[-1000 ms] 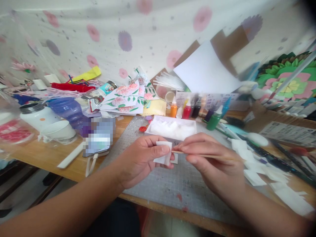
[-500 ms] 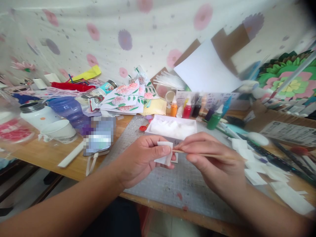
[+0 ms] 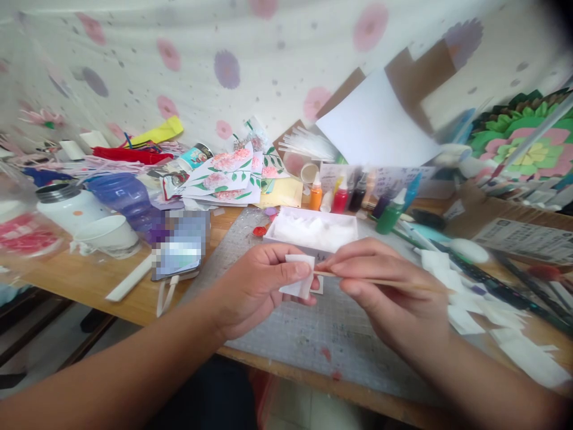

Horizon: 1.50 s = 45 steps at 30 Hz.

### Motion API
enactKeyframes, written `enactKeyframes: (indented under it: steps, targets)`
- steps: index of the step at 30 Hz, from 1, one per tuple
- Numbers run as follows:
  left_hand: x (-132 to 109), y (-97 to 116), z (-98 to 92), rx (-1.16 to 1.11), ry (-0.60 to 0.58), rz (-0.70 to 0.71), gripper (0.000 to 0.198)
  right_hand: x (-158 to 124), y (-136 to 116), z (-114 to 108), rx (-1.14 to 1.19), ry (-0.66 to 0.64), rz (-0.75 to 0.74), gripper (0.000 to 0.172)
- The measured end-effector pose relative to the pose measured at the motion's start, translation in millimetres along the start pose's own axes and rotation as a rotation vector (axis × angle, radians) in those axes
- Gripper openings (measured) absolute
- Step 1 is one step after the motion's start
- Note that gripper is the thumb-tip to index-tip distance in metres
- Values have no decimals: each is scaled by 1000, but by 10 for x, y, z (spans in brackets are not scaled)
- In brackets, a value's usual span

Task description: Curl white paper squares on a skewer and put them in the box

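Observation:
My left hand [image 3: 255, 289] is closed, thumb and fingers pinching a small white paper piece [image 3: 299, 277] over the grey cutting mat [image 3: 313, 334]. My right hand [image 3: 387, 286] is closed on a thin wooden stick [image 3: 394, 283], whose left tip meets the paper. Just behind both hands stands a shallow white box [image 3: 313, 233] filled with white paper bits.
Small colour bottles [image 3: 340, 197] stand behind the box. White paper scraps [image 3: 470, 310] lie to the right, with pens and a newspaper. At left stand a white jar [image 3: 67, 206], a cup [image 3: 107, 236] and a blue bottle [image 3: 123, 197]. Flower-printed cards [image 3: 228, 176] lie at the back.
Both hands hold as before, with the stick tip at the paper. Only the view has shifted slightly.

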<state>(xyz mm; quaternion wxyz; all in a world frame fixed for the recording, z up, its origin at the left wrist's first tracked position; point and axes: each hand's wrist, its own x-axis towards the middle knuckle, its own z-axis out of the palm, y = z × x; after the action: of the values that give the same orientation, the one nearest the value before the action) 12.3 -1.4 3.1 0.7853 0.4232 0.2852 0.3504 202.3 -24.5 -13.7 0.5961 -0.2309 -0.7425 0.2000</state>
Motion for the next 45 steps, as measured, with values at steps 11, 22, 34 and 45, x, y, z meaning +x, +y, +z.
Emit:
enactKeyframes:
  steps: [11,22,34,45]
  targets:
    - [2,-21,-11,21,-15,21,10,-13,3,4,-10,19,-4,24]
    - [15,-5,-7,25,-8,16,13,12,-14,-9,-24,6,-2,22]
    - [9,-40,-27,81,-31,9,11,6,-23,-6,-41,8,-11,23]
    - [-5,-49,-37,218,-30,31,11,21,-42,3,-56,7,-11,24]
